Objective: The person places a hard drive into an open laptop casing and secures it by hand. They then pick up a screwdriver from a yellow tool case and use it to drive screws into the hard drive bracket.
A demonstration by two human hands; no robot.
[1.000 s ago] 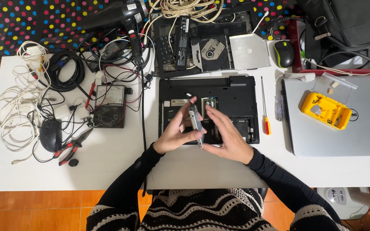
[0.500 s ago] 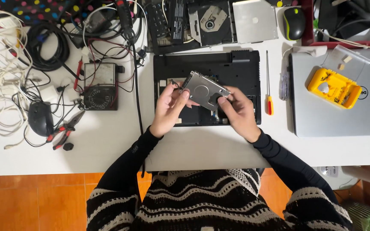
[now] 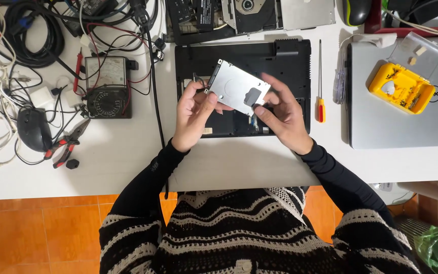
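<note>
Between both hands I hold the drive (image 3: 236, 91): left grip (image 3: 194, 112) pinches its left edge, right grip (image 3: 280, 114) its lower corner, laptop (image 3: 280, 61) just beneath

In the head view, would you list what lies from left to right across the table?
Black mouse → red-handled pliers → analog multimeter → left hand → silver drive → right hand → screwdriver → yellow bit case.

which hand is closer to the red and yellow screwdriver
Right. The right hand holds the silver drive just beside the screwdriver; the left hand is farther off.
</note>
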